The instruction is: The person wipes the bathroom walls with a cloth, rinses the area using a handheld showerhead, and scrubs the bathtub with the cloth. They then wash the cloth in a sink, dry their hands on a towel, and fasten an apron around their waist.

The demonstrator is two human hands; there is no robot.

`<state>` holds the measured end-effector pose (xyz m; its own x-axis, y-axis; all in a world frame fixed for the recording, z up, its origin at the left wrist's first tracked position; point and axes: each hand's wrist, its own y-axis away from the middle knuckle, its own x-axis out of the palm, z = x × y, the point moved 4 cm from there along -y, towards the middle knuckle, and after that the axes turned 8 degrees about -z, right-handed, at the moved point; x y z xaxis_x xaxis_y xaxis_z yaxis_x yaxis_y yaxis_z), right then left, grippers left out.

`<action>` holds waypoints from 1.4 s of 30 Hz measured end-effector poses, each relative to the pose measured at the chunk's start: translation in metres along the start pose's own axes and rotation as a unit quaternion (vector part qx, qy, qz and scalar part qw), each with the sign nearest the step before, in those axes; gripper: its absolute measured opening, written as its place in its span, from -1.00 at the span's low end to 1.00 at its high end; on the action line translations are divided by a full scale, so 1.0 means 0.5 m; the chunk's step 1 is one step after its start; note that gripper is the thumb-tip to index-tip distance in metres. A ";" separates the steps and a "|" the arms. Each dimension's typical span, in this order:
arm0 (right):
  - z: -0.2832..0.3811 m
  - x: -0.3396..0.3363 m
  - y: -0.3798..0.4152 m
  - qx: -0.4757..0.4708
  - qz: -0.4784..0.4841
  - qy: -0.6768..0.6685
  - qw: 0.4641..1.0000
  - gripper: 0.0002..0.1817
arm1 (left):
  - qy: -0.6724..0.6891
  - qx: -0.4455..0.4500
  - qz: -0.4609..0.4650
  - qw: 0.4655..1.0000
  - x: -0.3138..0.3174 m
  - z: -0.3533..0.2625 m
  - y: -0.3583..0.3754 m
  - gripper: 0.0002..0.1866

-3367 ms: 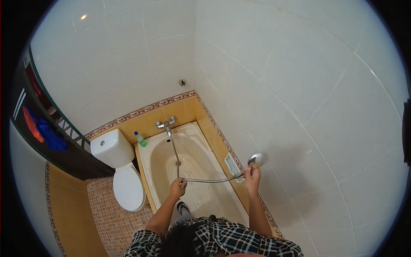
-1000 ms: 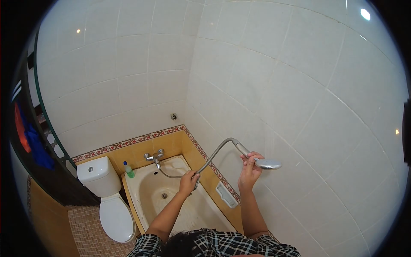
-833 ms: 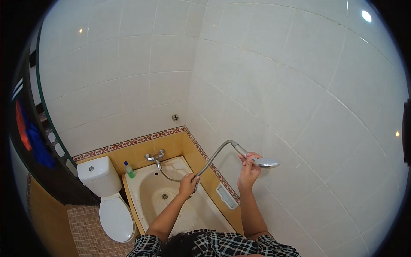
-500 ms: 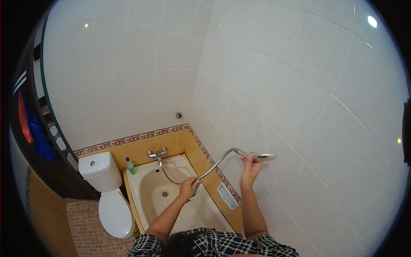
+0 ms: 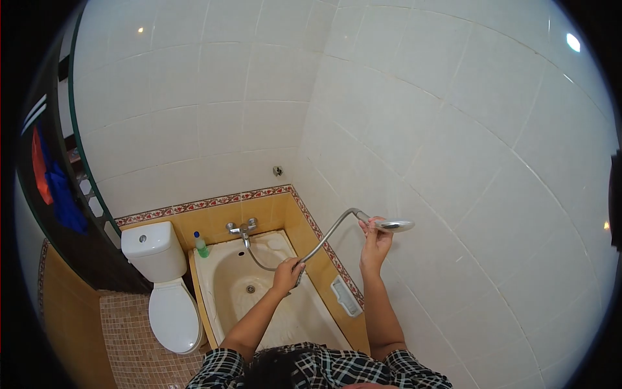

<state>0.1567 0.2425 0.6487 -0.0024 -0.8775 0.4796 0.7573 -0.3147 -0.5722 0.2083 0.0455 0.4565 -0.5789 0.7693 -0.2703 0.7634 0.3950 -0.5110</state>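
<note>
My right hand (image 5: pixel 377 246) grips the handle of a chrome shower head (image 5: pixel 396 225), raised in front of the tiled wall on the right. A grey flexible shower hose (image 5: pixel 330 232) arches from that handle down to my left hand (image 5: pixel 287 275), whose fingers are wrapped round it above the bathtub. Something dark hangs below the left fingers, too small to make out. Beyond that hand the hose runs on to the chrome mixer tap (image 5: pixel 243 228) on the far wall.
The cream bathtub (image 5: pixel 214 285) lies beneath my hands. A green bottle with a blue cap (image 5: pixel 201 246) stands on its far left corner. Left of it is a white toilet (image 5: pixel 173 314). A white soap dish (image 5: pixel 346 297) is set in the right wall, and a wall bracket (image 5: pixel 278 171) sits above the tap.
The view has shifted slightly. My right hand and the shower head sit a little higher in the picture; my left hand keeps its hold on the hose.
</note>
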 end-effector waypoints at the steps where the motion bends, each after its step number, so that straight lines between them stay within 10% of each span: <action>1: -0.011 -0.006 0.003 0.012 -0.009 0.007 1.000 -0.85 | 0.000 -0.007 0.005 1.000 -0.004 0.001 0.008 -0.80; 42: -0.260 -0.327 0.283 0.302 0.055 0.330 0.893 -0.83 | -0.045 -0.147 0.087 0.984 -0.065 0.160 0.272 -0.79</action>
<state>0.1795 0.2943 0.4028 -0.1401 -0.9757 -0.1682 0.9901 -0.1363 -0.0338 0.3082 0.0340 0.3307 -0.4454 0.7955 -0.4108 0.8953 0.4001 -0.1960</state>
